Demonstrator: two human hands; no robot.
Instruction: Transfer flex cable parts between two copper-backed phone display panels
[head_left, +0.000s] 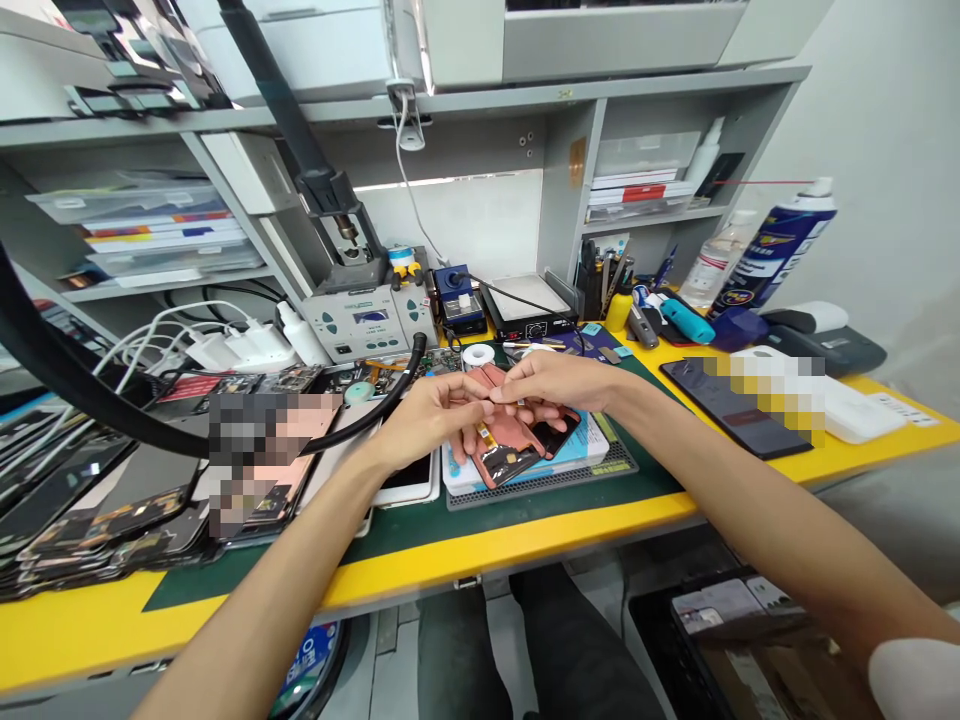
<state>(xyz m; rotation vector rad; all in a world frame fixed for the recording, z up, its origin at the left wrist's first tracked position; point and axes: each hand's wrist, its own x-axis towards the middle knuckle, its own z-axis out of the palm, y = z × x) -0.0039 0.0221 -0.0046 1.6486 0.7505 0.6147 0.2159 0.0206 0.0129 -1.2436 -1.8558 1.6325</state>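
- Between and below my hands: a copper-coloured panel (511, 436), tilted, a dark strip along its near end, above a blue-and-white box (454, 478).
- My left fingers (472, 411) are curled nearly closed, holding the panel by its left side.
- My right fingers (525, 386) are bent inward, thumb meeting the left fingertips at the panel's upper part; whether they grip anything, I cannot tell.
- Just below my right fingers, beside the panel: a dark glossy phone (561, 436).
- Under the box, nearer me than my fingers: a grey perforated mat (480, 500) on a green mat (412, 532), over a yellow-edged surface (487, 556).
- Left of my fingers: a white-framed tablet (429, 484), a black hose (401, 392) and, farther left, stacked phone parts (142, 490).
- Beyond my fingers: a white roll (470, 356), a grey control unit (371, 325) and a blue soldering station (453, 283).
- Well to their right: a large dark phone (731, 405), a white device (855, 412) and, farther back, a yellow bottle (618, 312) and a blue spray can (776, 250).
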